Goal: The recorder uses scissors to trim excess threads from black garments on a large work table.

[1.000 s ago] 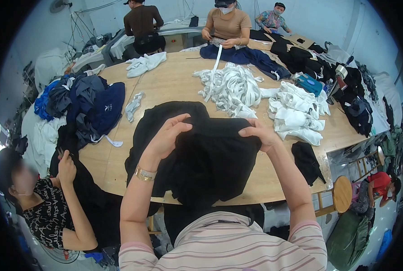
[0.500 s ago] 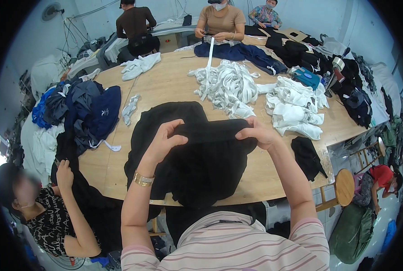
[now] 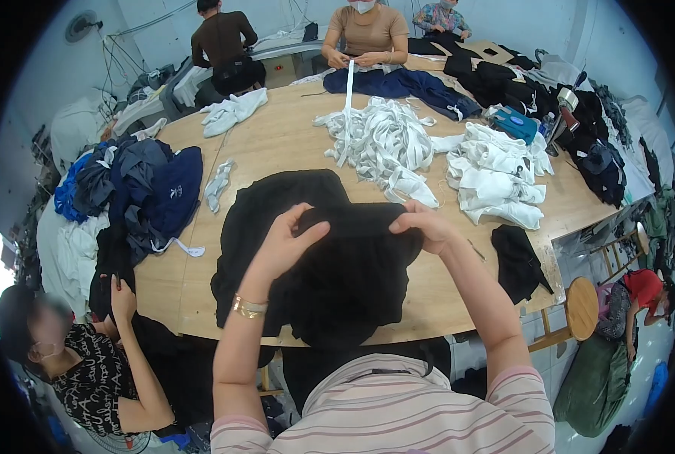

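A black garment (image 3: 352, 280) hangs from both hands over the near edge of the table, with a folded band along its top. My left hand (image 3: 288, 242) pinches the left end of that band, its thumb lying across the front. At the other end, my right hand (image 3: 426, 227) grips the band between thumb and fingers. More black cloth (image 3: 277, 197) lies on the table just behind and to the left; whether it belongs to the same garment I cannot tell.
Beyond lie a heap of white strips (image 3: 379, 144) and folded white pieces (image 3: 496, 174). Blue and grey garments (image 3: 156, 181) are piled at left. A small black piece (image 3: 517, 261) rests near the right edge, beside a wooden stool (image 3: 581, 306). A co-worker (image 3: 88, 371) handles black cloth at near left.
My left thumb has slid inward along the band, and my hands sit slightly closer together. The co-worker's raised hand at left has shifted lower and to the right.
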The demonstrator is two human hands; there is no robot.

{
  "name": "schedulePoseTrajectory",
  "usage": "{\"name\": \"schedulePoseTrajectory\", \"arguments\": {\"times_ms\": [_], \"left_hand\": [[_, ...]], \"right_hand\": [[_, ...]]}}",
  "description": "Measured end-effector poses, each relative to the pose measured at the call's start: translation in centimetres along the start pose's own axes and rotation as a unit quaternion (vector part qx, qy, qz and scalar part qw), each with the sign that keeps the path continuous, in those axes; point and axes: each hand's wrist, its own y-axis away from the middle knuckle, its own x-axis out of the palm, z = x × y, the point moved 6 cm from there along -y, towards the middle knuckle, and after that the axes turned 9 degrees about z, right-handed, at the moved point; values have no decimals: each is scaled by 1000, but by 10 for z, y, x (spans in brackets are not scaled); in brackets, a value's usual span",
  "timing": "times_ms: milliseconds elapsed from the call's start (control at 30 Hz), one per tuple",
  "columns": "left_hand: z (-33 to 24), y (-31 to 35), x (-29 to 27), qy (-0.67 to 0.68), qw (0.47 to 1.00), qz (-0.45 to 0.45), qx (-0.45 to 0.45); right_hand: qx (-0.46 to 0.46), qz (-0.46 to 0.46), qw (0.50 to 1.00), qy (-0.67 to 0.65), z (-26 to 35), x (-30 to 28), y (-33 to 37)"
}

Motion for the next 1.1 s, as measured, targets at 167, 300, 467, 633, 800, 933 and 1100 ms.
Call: {"name": "schedulePoseTrajectory", "arguments": {"times_ms": [167, 300, 467, 633, 800, 933, 1100], "left_hand": [[6, 14, 30, -317, 899, -271, 134], [68, 12, 74, -83, 984, -137, -78], [104, 3, 88, -31, 986, -162, -4], [58, 8, 101, 168, 974, -138, 59], [31, -8, 115, 430, 902, 22, -7], [5, -39, 127, 208, 954, 203, -71], [-21, -72, 99, -134, 952, 272, -51]], "right_hand": [[24, -128, 978, -160, -47, -28, -15], [40, -99, 968, -225, -64, -33, -9], [18, -93, 968, -230, -74, -41, -7], [-3, -154, 976, -152, -75, -47, 0], [3, -137, 991, 0, -79, -9, -7], [-94, 8, 947, -307, -92, -4, -4], [-89, 29, 970, -225, -87, 18, -6]]}}
